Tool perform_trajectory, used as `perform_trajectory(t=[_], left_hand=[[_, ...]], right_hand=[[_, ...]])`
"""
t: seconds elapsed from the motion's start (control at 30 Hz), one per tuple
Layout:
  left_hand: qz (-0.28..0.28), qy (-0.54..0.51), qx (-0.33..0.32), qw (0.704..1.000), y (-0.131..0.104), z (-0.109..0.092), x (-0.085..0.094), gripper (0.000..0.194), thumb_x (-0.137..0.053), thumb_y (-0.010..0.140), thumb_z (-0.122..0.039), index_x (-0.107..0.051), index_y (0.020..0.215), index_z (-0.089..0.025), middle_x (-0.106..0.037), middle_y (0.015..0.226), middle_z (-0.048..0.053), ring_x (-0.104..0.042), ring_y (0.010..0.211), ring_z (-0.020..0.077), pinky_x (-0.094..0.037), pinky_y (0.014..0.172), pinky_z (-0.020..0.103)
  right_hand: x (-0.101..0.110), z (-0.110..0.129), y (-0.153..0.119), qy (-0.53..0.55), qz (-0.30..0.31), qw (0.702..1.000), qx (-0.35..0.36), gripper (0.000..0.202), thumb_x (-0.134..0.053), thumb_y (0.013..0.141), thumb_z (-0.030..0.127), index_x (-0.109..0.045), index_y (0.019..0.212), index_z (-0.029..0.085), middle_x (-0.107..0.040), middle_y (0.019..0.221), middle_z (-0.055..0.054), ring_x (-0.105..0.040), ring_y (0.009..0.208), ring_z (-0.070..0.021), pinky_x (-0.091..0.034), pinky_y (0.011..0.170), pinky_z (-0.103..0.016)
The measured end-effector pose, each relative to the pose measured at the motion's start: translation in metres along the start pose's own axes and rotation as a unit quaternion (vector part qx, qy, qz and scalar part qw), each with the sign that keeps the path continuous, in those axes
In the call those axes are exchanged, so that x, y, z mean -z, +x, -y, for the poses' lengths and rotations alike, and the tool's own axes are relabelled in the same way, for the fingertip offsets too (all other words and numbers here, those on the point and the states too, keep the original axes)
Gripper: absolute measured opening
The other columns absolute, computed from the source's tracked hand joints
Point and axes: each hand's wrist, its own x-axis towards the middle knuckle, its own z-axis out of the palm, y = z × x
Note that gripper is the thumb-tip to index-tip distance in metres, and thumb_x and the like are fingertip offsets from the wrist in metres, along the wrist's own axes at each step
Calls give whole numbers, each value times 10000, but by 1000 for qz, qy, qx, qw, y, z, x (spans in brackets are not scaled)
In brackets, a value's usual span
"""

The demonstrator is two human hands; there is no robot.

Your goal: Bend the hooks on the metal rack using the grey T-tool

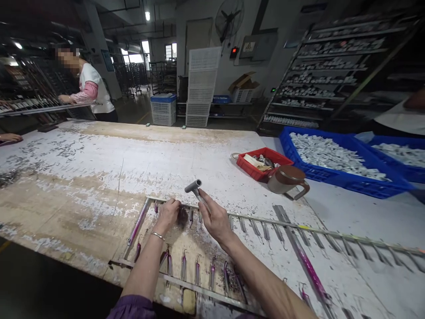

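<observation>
My right hand (pixel 215 218) is wrapped round the handle of a metal hammer (pixel 193 186) with a tubular head, raised above the rack. My left hand (pixel 168 215) is closed at the far rail of a metal rack frame (pixel 259 218). Its fingertips are hidden, so what they pinch I cannot make out. The rack lies flat on the worktable (pixel 159 155), and several metal hooks line its far rail. Along the near rail stand more hooks with purple coating (pixel 198 268). A purple-stained crossbar (pixel 310 268) runs between the rails at the right.
Beyond my right hand are a red basket (pixel 254 172) of odds and ends, a lidded mug (pixel 282 180) and blue crates (pixel 348 175) of small pale parts. Loose metal bits (pixel 66 146) are scattered at the left. A co-worker (pixel 94 88) stands beyond the table; another person's hand (pixel 11 138) rests at the left edge.
</observation>
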Motion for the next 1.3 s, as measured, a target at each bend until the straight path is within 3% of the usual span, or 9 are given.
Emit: perform_trajectory(t=[0.17,0.3,0.37,0.53,0.7,0.87,0.93,1.1,1.3], left_hand=[[-4,6,-23,1000,0,0,1,248,-431,947,-120,-666,960,-199,-623,927,33,-579,855,180,-410,734,271],[5,15,-9,1000,1,0,0,248,-455,922,-88,-672,980,-196,-630,935,36,-583,859,180,-405,743,274],[6,19,2,1000,1,0,0,241,-471,918,-84,-673,988,-195,-633,937,40,-588,864,181,-402,742,273],[3,12,0,1000,2,-2,1,222,-465,958,-135,-673,993,-207,-634,957,36,-595,858,175,-409,734,266],[16,31,7,999,2,-3,2,227,-482,932,-95,-663,1002,-211,-630,951,34,-603,883,175,-411,758,263],[12,23,0,1000,1,-3,3,220,-463,951,-122,-658,993,-213,-618,948,23,-590,865,166,-413,738,251],[14,17,-7,1000,1,-3,3,223,-457,952,-116,-655,989,-213,-617,955,23,-587,858,159,-408,729,242],[28,46,8,999,1,-4,3,243,-468,927,-82,-655,1016,-210,-620,967,39,-585,864,173,-389,724,249],[16,26,9,999,1,-5,5,271,-438,960,-148,-688,1032,-226,-636,967,32,-578,838,182,-374,697,255]], right_hand=[[-15,-9,-9,-87,121,989,-18,412,-406,1062,338,-652,1365,203,-776,828,-66,-719,662,-196,-561,595,-264],[-3,-3,-2,-20,24,999,9,439,-400,1072,333,-561,1463,215,-757,1145,-108,-742,923,-208,-594,781,-282],[-2,-1,-2,0,-12,1000,24,466,-387,1075,330,-515,1501,191,-754,1126,-120,-736,900,-205,-591,775,-283],[-14,-10,-9,-92,108,990,-5,400,-416,1063,320,-649,1367,204,-751,756,-48,-683,592,-174,-518,543,-234],[-7,-5,-3,-12,17,1000,19,432,-405,1075,335,-558,1458,205,-730,1234,-110,-737,995,-202,-585,822,-275],[-17,-8,-6,-53,110,992,-23,416,-420,1054,320,-617,1401,203,-793,958,-83,-753,769,-214,-589,674,-282],[-14,-7,-6,-56,125,990,-36,401,-432,1051,329,-636,1377,217,-795,985,-78,-757,769,-216,-588,658,-281],[2,-1,0,17,-4,1000,-9,454,-377,1082,355,-537,1478,200,-705,1293,-112,-732,1036,-214,-593,830,-292],[0,-11,-4,-95,157,982,-48,395,-435,1058,351,-634,1387,258,-786,863,-42,-712,666,-191,-548,598,-264]])
